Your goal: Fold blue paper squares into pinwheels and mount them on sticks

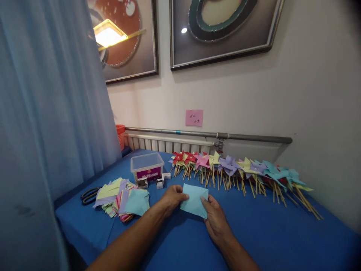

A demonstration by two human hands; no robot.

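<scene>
A light blue square of paper lies on the blue tablecloth in front of me. My left hand pinches its left corner, fingers closed on the edge. On the sheet's right side rests my right hand, thumb and fingers gripping its lower right edge. Behind the sheet runs a long row of finished paper pinwheels on wooden sticks, in red, pink, yellow, purple and light blue.
A loose pile of coloured paper squares lies at the left, with black scissors beside it. A clear plastic box and small metal pieces stand behind. A blue curtain hangs left; a pipe runs along the wall.
</scene>
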